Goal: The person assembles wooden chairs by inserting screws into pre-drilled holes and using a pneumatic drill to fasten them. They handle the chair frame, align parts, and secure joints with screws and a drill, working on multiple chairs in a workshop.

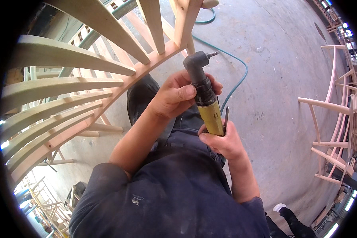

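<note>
Both my hands hold a yellow and black angle drill point(210, 115) upright in front of my body. My left hand point(176, 94) closes round its black neck below the angled head, thumb on the near side. Lower down, my right hand point(222, 139) grips the yellow body near a dark lever point(226, 119). A short metal bit point(214, 53) sticks out of the head toward the right, touching nothing. To the left stands a slatted wooden frame point(123, 85), its pale slats fanning out from a curved rail. The drill is apart from the frame.
A green hose point(246, 67) runs in a loop over the grey concrete floor point(277, 103). More wooden frames point(333, 105) stand along the right side. Behind me at lower right, another person's dark-clothed legs point(293, 222) show. Further wooden pieces point(43, 202) are at lower left.
</note>
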Demonstrator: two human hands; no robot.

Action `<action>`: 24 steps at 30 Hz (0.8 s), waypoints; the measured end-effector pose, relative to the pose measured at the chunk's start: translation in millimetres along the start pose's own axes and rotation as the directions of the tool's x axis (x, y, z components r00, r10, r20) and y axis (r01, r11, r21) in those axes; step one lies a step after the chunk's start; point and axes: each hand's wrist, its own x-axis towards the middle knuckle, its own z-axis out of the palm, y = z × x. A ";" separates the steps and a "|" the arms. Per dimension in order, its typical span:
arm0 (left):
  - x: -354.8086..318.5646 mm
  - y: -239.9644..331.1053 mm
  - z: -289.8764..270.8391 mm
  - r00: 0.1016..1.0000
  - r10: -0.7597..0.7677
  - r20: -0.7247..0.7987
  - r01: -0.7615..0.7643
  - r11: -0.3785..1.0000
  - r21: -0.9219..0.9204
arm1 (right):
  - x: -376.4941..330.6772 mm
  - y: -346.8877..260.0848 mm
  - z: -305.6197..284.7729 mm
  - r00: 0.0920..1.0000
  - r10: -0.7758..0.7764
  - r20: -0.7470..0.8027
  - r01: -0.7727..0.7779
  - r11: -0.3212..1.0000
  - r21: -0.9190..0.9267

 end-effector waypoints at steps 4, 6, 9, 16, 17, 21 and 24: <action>-2.2 2.1 4.7 0.991 -0.035 -0.130 0.036 0.999 0.005 | -1.2 -1.1 2.8 0.997 0.023 -0.070 -0.028 0.997 -0.074; -1.6 2.7 5.0 0.987 -0.038 -0.157 0.039 0.999 0.007 | -0.8 -0.5 2.9 0.995 0.008 -0.104 -0.020 0.993 -0.119; 0.1 5.4 8.0 0.981 -0.028 -0.194 0.039 0.998 0.053 | 2.7 9.9 3.9 0.978 -0.086 -0.190 0.049 0.980 -0.191; 3.0 6.9 10.2 0.947 -0.025 -0.320 0.112 0.960 0.257 | 10.7 22.8 0.3 0.903 -0.243 -0.355 0.082 0.908 -0.411; 2.9 9.2 10.2 0.949 -0.059 -0.309 0.138 0.960 0.242 | 10.2 23.3 -2.1 0.911 -0.231 -0.341 0.083 0.914 -0.396; 1.7 15.7 10.5 0.993 -0.115 -0.038 0.116 0.993 0.035 | 1.5 12.0 -5.6 0.982 -0.123 -0.145 0.086 0.967 -0.238; 4.7 9.0 5.9 0.998 -0.068 0.005 0.067 0.995 0.069 | -0.1 11.3 -5.7 0.985 -0.120 -0.125 0.092 0.974 -0.209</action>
